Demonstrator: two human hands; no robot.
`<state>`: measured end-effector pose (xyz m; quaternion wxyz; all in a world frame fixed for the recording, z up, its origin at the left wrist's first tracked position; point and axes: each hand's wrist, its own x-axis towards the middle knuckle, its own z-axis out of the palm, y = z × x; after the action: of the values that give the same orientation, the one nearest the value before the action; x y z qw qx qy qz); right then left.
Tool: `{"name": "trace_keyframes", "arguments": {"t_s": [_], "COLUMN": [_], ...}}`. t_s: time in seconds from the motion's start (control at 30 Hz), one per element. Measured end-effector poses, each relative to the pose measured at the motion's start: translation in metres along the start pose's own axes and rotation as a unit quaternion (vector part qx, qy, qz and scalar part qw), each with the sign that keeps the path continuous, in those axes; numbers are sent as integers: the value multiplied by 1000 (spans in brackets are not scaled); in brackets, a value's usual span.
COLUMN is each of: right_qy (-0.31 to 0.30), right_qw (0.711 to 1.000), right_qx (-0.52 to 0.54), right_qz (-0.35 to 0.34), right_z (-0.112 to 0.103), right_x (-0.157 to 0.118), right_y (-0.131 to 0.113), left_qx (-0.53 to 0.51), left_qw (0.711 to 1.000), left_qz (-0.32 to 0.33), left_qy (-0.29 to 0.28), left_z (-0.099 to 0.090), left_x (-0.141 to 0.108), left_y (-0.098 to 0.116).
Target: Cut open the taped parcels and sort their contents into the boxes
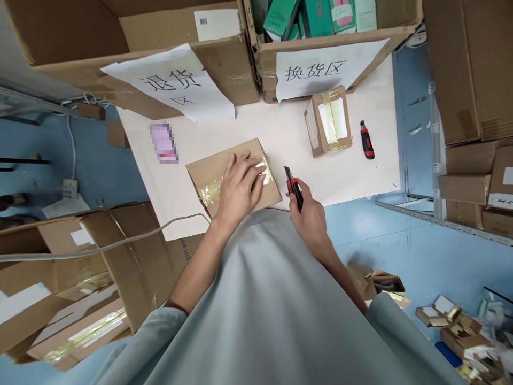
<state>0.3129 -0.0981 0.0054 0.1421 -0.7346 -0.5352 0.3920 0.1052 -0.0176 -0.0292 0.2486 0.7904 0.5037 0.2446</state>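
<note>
A taped cardboard box (200, 171) lies at the near edge of the white table, a strip of clear yellowish tape across its top. My left hand (239, 187) rests flat on that box, fingers stretched out over the tape. Just right of the box, my right hand (310, 216) is closed round a red and black utility knife (294, 188). The knife's blade points away from me, apart from the box. A second red and black utility knife (366, 140) lies on the table at the right. Between them and farther back stands a smaller taped box (329, 123).
Two large open cartons with paper signs stand at the back, the left carton (236, 69) and the right carton (268, 69), which holds green packages. A blurred pinkish item (163, 143) lies on the table (288, 128). A grey cable (136, 239) crosses at left; stacked boxes (465, 187) flank the right.
</note>
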Motion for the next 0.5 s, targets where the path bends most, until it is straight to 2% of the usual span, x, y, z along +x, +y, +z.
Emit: {"name": "trace_keyframes", "arguments": {"t_s": [0.17, 0.3, 0.5], "right_qy": [-12, -25, -56], "right_qw": [999, 993, 976], "right_qx": [-40, -109, -208], "right_qz": [-27, -49, -34], "right_z": [-6, -9, -13], "right_x": [0, 7, 15], "right_y": [-14, -33, -56], "left_qx": [-6, -20, -48], "left_qw": [1000, 999, 998], "left_qz": [-2, -7, -10], "left_qy": [22, 26, 32], "left_z": [12, 15, 20], "left_x": [-7, -7, -7], "left_y": [-10, -9, -9]}}
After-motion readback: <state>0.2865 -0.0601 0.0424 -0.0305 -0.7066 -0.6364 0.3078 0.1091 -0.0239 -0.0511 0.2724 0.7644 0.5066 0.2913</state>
